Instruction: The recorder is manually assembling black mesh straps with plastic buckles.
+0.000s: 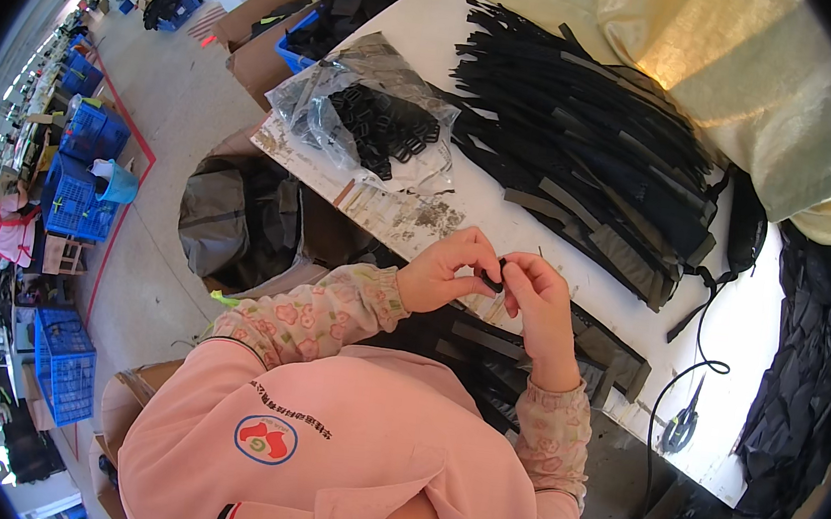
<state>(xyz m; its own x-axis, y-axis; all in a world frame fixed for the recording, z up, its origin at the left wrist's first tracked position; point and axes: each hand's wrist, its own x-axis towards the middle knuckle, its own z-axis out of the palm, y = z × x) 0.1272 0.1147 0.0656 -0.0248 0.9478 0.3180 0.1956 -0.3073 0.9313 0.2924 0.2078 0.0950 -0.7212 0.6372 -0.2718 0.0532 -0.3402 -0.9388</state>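
Above the front edge of the table, my left hand [449, 271] and my right hand [539, 302] meet with fingertips pinched. Between them is a small black piece [491, 282], held from both sides. It is largely covered by fingers, and I cannot tell whether it is a buckle or a bit of strap. Beyond my left hand, an open clear plastic bag [295, 106] lies on the white table [528, 235] with many black plastic buckles [378, 126] in it. A thick bundle of black straps [588, 126] with grey-brown fabric sections spreads across the table past my right hand.
Thread snips [681, 427] lie at the table's right, near a hanging black cord [651, 462]. Black fabric [804, 377] is heaped at the far right. More dark strapped pieces [487, 351] hang below the table edge. An open sack [221, 206] stands left; blue crates [65, 366] line the aisle.
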